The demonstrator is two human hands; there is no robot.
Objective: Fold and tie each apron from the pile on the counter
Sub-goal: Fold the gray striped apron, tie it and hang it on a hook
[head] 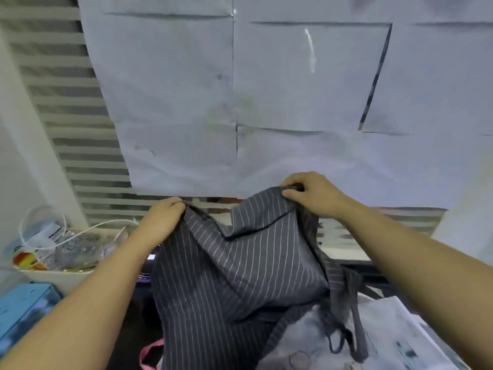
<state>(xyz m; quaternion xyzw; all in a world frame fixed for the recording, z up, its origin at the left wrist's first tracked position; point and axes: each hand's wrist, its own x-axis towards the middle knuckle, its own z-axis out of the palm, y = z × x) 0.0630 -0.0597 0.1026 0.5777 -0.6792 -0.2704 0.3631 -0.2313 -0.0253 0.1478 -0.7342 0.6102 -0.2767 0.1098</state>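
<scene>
Both hands are on the apron (240, 276). My left hand (165, 217) has its fingers curled round one end of the top edge. My right hand (312, 196) pinches the other end between thumb and fingers. Both grips are closed on cloth, nothing is free.

Where it lies: the apron hangs straight down from the two grips, toward me. Its lower part bunches below my wrists, over the newspaper (416, 340) on the counter. I can't tell whether the hem rests there.

Key relation: the held edge runs grip to grip, and the right end sits higher and further out than the left. It isn't taut, with a slack V sagging between the hands. The long axis is vertical, dropping off that edge.

The straps (346, 327) dangle below and just outside the right grip, so the right hand is nearer for the tie, I'd say.

My call: level the two ends and pull the slack out before folding, otherwise the fold goes skewed.

A pink strap (150, 352) lies under the left forearm, probably another apron.
</scene>
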